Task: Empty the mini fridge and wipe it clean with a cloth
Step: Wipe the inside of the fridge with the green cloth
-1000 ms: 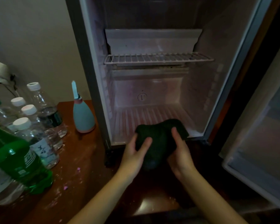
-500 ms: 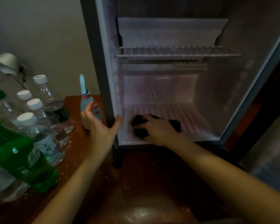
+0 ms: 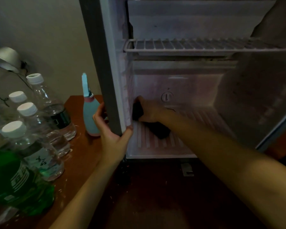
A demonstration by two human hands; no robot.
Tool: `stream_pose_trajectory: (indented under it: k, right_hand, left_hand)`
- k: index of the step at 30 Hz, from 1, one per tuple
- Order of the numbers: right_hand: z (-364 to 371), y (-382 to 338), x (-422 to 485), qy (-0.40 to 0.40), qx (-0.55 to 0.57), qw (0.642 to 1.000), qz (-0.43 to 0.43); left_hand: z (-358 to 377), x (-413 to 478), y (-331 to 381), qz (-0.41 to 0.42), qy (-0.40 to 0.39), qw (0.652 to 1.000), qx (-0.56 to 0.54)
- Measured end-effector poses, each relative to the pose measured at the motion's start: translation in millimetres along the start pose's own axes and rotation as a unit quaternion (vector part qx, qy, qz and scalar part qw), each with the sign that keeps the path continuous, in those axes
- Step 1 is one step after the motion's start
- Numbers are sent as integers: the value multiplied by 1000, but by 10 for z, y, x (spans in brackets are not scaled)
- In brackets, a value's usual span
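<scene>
Since half a second ago the left hand point(image 3: 112, 134) has closed on the left side wall of the mini fridge point(image 3: 104, 66); earlier it hung spread in the air beside that wall. The right hand point(image 3: 151, 111) has slid from the front of the fridge floor back into the rear left corner.

The left hand now clasps the wall's front edge. Its thumb lies curled on the inner face and its fingers point(image 3: 98, 113) wrap round the grey outer side. The right hand, just past that thumb and deeper inside, holds the dark cloth point(image 3: 137, 111) bunched in curled fingers. It presses the cloth low against the inner left wall, and a loose end trails under the wrist onto the ribbed floor. The right forearm crosses the fridge's front lip.

Just right of the right hand's knuckles, a round knob point(image 3: 167, 96) sits on the back wall. Above both hands a white wire shelf point(image 3: 196, 46) spans the cabinet.

Just left of the left hand's fingers, a pale blue spray bottle point(image 3: 90, 119) with a pink base stands upright on the wooden table point(image 3: 79, 156). Farther left stand clear water bottles point(image 3: 56, 116) with white caps, packed close together. Left of the left forearm and nearest the camera is a green bottle point(image 3: 15, 184).
</scene>
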State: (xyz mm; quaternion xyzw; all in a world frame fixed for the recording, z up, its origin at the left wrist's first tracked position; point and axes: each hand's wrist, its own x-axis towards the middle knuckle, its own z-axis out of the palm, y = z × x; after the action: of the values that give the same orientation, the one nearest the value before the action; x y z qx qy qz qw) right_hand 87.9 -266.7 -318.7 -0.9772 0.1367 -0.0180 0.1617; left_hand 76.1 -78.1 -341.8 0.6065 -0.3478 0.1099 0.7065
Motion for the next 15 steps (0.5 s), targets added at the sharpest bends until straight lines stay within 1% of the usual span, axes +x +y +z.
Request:
stream_pose_trajectory:
  k: [2, 5, 7, 10, 13, 15]
  right_hand:
    - [17, 28, 46, -7, -53, 999, -11]
    - [21, 43, 61, -14, -99, 995, -15]
    - [3, 45, 44, -5, -124, 992, -12]
    - [-25, 196, -37, 5, -112, 994, 12]
    - [-104, 450, -218, -15, -125, 990, 67]
    - [-138, 539, -297, -2, -114, 991, 75]
  left_hand:
    - [4, -4, 1, 0, 0, 1000, 0]
    - [-7, 10, -15, 0, -3, 1000, 11]
    - [-17, 19, -23, -4, -5, 1000, 26]
    - [-32, 22, -23, -4, -14, 999, 38]
    - [-36, 21, -15, -17, -28, 999, 14]
    - [-31, 15, -21, -26, -30, 999, 1]
